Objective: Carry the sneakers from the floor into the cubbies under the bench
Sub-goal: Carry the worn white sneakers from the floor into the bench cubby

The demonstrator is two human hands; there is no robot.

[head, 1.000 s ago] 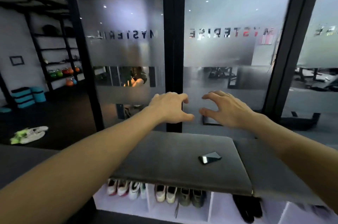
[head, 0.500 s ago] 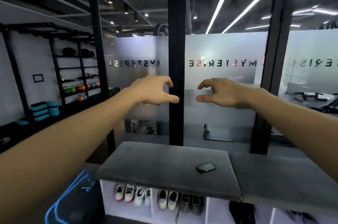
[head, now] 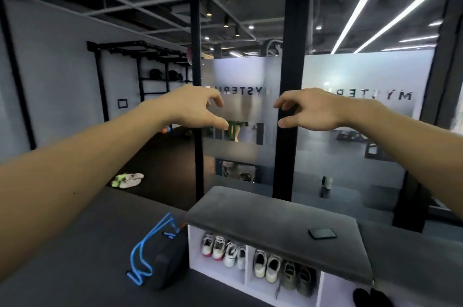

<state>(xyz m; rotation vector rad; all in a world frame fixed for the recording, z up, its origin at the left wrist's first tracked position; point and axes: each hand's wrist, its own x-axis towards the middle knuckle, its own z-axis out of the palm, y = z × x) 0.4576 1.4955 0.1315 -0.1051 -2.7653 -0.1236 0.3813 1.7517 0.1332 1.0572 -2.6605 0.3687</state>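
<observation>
Filling the left cubby (head: 198, 251), four sneakers (head: 223, 250); four more next door.

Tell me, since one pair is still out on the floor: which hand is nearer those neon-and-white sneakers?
Left. The left hand hangs empty above and right of the sneakers; the right hand is farther right, beyond the black post.

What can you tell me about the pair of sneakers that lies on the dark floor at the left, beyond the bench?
The pair of white sneakers with neon yellow-green parts lies on the dark floor, left of the black post and beyond the grey cushioned bench. The two shoes lie side by side and seem to touch, their yellow-green ends towards the left. They seem to be tipped over, but the picture is too blurred to be sure. No hand touches them, and they are not yet in a cubby.
</observation>
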